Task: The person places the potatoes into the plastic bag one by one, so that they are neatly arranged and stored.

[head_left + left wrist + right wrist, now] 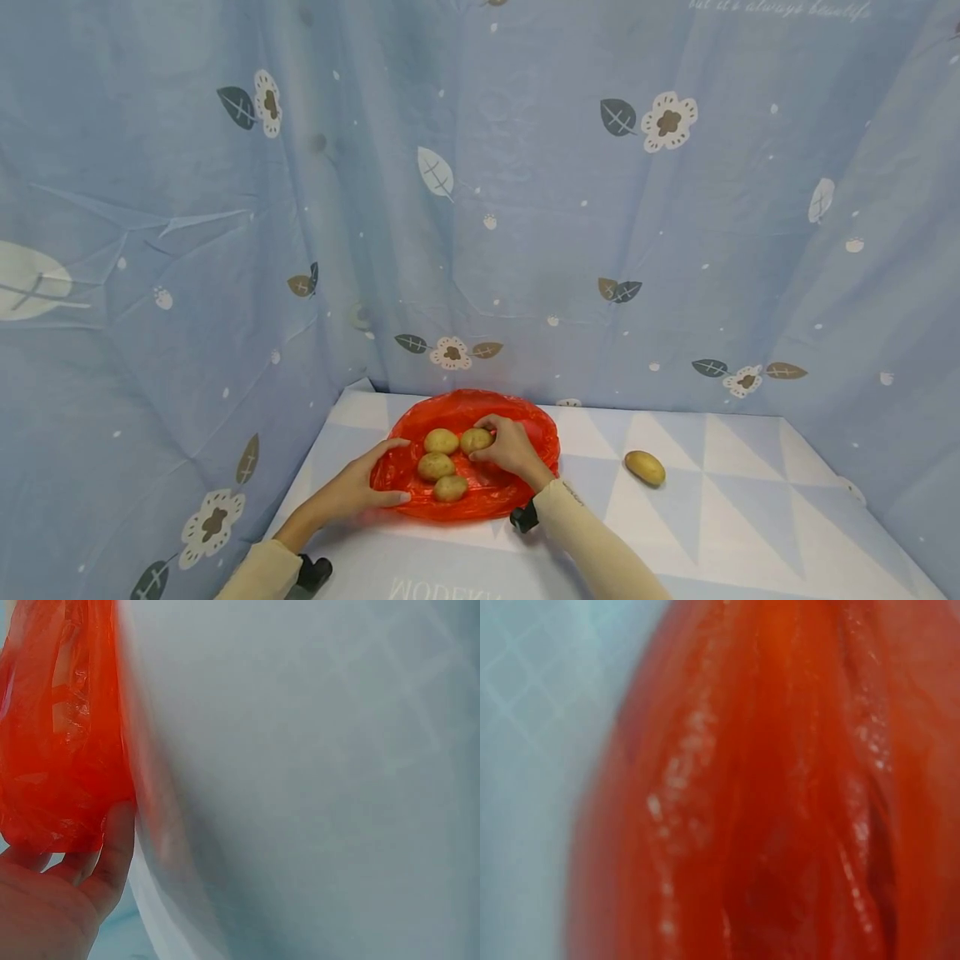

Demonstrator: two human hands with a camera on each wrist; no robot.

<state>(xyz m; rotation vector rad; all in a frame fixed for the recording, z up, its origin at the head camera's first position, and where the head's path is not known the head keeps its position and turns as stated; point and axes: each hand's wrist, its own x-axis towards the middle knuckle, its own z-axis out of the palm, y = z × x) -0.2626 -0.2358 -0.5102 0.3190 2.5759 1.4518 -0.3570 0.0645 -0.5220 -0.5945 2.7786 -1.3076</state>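
Observation:
A red plastic bag (498, 502) lies spread wide with its mouth up, several potatoes inside. My right hand (512, 450) reaches into it and pinches a potato (474, 440) between thumb and fingers. Close by in the bag are other potatoes (435, 467). At the bag's left side is my left hand (358, 490), thumb and fingers spread apart around that end. In the left wrist view, the left hand's fingertips (118, 825) touch the red plastic. The right wrist view is filled by blurred red plastic (765, 825), and the right hand is hidden there.
One potato (645, 468) lies on the table to the right of the bag. The table has a white and pale blue patterned cover (742, 508). Blue printed curtains (540, 250) hang behind and at the sides.

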